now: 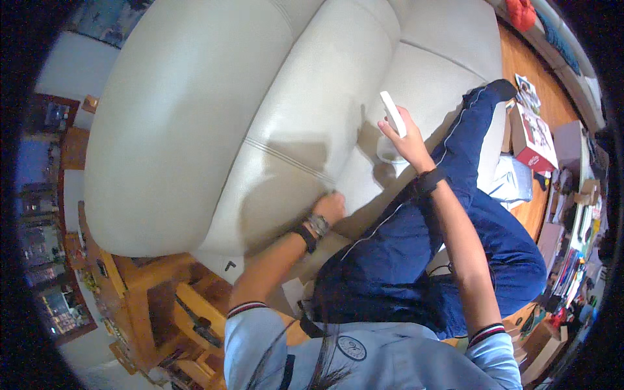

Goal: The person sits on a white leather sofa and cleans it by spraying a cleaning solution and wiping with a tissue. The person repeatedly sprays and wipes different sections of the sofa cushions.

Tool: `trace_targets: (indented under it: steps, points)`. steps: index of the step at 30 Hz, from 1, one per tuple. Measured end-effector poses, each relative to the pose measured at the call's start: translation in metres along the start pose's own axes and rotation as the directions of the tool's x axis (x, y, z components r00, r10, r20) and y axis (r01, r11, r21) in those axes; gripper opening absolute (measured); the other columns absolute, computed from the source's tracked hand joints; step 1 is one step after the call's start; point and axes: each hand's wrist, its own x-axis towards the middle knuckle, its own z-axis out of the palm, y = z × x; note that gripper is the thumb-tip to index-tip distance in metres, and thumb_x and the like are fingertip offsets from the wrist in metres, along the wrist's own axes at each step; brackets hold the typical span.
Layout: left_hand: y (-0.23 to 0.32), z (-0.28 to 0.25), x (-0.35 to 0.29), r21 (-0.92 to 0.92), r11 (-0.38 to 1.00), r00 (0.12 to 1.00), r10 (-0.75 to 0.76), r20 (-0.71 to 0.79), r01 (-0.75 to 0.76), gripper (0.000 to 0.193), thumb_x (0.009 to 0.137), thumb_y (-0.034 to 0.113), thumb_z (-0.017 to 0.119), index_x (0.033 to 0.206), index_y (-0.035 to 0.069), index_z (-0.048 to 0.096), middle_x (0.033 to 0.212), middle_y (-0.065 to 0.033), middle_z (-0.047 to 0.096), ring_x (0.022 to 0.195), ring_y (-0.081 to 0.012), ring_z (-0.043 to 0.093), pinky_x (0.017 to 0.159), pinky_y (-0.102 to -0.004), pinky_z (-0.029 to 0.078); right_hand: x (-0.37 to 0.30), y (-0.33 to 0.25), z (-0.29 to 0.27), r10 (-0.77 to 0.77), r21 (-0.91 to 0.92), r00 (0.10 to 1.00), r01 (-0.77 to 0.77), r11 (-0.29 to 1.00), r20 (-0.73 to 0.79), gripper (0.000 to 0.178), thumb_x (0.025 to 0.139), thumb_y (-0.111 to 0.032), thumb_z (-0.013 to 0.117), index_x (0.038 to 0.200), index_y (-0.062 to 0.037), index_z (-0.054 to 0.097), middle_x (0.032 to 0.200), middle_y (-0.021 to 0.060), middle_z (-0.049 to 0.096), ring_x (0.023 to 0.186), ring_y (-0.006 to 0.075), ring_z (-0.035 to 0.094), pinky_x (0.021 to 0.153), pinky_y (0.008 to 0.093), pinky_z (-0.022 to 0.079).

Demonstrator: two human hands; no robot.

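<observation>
My right hand [411, 140] is raised over the sofa seat, closed round a slim white slab-shaped object [392, 116]. It is seen nearly edge-on, so its exact kind does not show. Just behind that hand, a pale translucent container [389, 153] sits on the seat, partly covered. My left hand [330, 207] rests against the cream sofa [344, 84] with its fingers curled in; whatever they hold, if anything, is hidden. Both wrists wear dark bands, and a watch [318, 224] is on the left one.
My legs in navy trousers [390, 260] stretch across the seat to the right. Beyond them are a red and white box [534, 140] and a crowded shelf [572, 260]. Wooden furniture [156, 305] stands at lower left, near a small black L-shaped piece [229, 266] on the sofa.
</observation>
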Motion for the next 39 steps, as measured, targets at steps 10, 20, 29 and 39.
trace_targets:
  steps: [10, 20, 29, 39]
  points:
    - [-0.015, -0.038, -0.013, 0.203, 0.961, 0.930, -0.109, -0.350, 0.189, 0.010, 0.082, 0.011, 0.048, 0.084, 0.003, 0.055, 0.084, -0.0154, 0.054, 0.075, -0.0325, 0.055, 0.066, -0.0409, 0.047, -0.013, -0.027, -0.038, 0.142, -0.111, 0.990, -0.141, 0.984, 0.000, 0.081, 0.062, -0.024, 0.078, 0.127, 0.0008, 0.035, 0.110, 0.0272, 0.053, 0.103, 0.0386, 0.053, 0.088, 0.0406, 0.043]
    - [-0.032, -0.111, -0.057, 0.237, 0.964, 0.959, -0.050, -0.280, 0.119, 0.025, 0.080, -0.001, 0.045, 0.101, -0.001, 0.056, 0.095, -0.0191, 0.054, 0.088, -0.0336, 0.052, 0.078, -0.0401, 0.043, -0.064, -0.100, -0.011, -0.041, 0.939, 0.994, -0.082, 0.334, 0.102, 0.035, 0.082, -0.022, 0.064, 0.108, -0.0028, 0.052, 0.101, 0.0113, 0.058, 0.093, 0.0240, 0.057, 0.078, 0.0347, 0.047]
    - [-0.015, -0.073, -0.064, 0.219, 0.974, 0.987, -0.016, -0.162, 0.052, 0.027, 0.077, 0.002, 0.048, 0.103, 0.003, 0.057, 0.109, -0.0161, 0.055, 0.102, -0.0332, 0.051, 0.088, -0.0393, 0.042, -0.095, 0.011, 0.181, 0.582, 0.860, 0.640, -0.438, -0.262, 0.502, 0.018, 0.082, -0.021, 0.052, 0.093, -0.0073, 0.052, 0.087, 0.0069, 0.054, 0.085, 0.0215, 0.053, 0.072, 0.0376, 0.044]
    - [-0.045, -0.145, -0.032, 0.252, 0.945, 0.907, -0.092, -0.411, 0.210, 0.025, 0.077, 0.003, 0.054, 0.102, 0.005, 0.061, 0.097, -0.0137, 0.057, 0.094, -0.0299, 0.053, 0.081, -0.0372, 0.043, -0.091, 0.048, 0.210, 0.670, 0.775, 0.444, -0.538, -0.331, 0.595, 0.015, 0.080, -0.024, 0.043, 0.075, -0.0139, 0.053, 0.063, 0.0021, 0.051, 0.052, 0.0198, 0.049, 0.044, 0.0392, 0.037]
